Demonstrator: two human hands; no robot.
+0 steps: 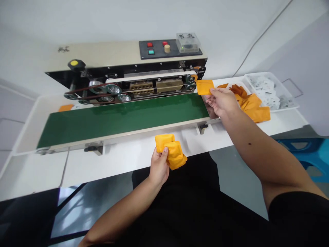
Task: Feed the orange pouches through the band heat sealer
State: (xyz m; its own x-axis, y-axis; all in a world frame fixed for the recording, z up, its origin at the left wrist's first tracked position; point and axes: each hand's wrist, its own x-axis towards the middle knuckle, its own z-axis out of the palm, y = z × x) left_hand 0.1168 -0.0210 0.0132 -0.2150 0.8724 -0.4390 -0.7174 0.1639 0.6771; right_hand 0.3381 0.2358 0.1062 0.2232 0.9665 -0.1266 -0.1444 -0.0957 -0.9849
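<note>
The left hand [159, 168] hides part of the orange pouches [174, 154]; the white packets [264, 91] are too small to make out.

Green belt [120, 118], flat and matt, maybe rubber. Shiny metal wheels [113, 89], smooth and bright. Orange packets [173, 152], soft and a bit glossy, like plastic. Cream machine top [108, 55], painted metal, smooth. White tray [267, 77], plastic with a soft shine. Clear plastic box [188, 43], glossy. White table [115, 164], smooth and a little shiny.
</note>
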